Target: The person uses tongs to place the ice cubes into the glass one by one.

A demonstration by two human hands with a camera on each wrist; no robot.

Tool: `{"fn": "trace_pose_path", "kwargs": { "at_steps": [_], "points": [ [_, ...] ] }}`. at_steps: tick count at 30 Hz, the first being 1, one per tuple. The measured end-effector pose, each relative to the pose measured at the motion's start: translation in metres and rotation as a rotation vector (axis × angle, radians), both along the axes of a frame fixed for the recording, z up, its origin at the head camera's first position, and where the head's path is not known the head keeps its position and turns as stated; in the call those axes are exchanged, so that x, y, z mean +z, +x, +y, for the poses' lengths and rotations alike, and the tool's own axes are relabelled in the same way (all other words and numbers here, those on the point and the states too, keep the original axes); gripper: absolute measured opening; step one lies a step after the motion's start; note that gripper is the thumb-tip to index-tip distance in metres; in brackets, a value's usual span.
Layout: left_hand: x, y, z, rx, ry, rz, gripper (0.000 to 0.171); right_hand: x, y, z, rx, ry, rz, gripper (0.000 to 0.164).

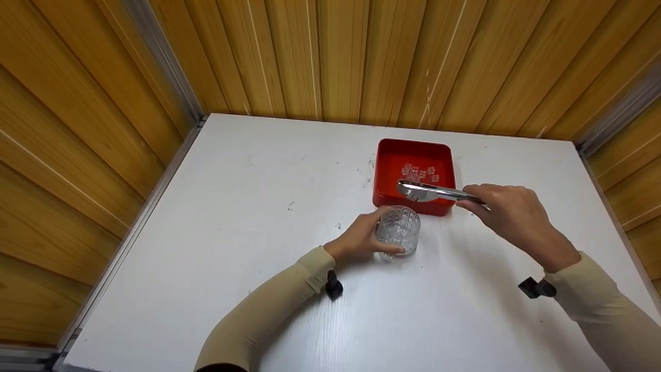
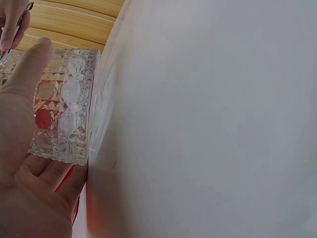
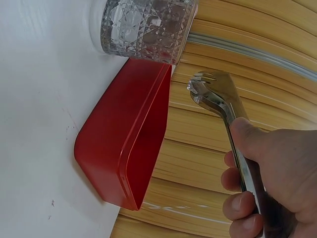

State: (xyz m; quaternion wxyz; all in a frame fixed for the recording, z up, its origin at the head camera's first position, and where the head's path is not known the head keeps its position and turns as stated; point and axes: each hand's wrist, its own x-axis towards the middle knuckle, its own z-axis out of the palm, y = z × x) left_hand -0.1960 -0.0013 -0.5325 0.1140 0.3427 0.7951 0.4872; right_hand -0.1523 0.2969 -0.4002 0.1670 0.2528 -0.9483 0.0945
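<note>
My left hand (image 1: 360, 238) grips a clear cut-glass tumbler (image 1: 400, 230) from its left side, thumb and fingers around the wall. The tumbler stands upright on the white table, close in front of a red square box (image 1: 421, 207). Several small clear cubes (image 1: 414, 173) lie inside the box. My right hand (image 1: 511, 214) holds metal tongs (image 1: 446, 193) by the handle, with their head above the box's front part. In the right wrist view a small clear piece (image 3: 191, 86) shows at the tips of the tongs, which are nearly together.
The white table (image 1: 289, 170) reaches back to a wood-panelled wall (image 1: 335, 62). Panels also rise along the left and right sides. The box's front wall stands between the tumbler and the cubes.
</note>
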Motion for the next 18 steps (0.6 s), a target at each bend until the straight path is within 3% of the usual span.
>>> {"fn": "trace_pose_path", "kwargs": {
  "at_steps": [18],
  "points": [
    [-0.002,0.0,-0.001,0.004,-0.03,0.024,0.083,-0.008,0.024,-0.011,0.067,-0.008,0.029,0.032]
  ]
}}
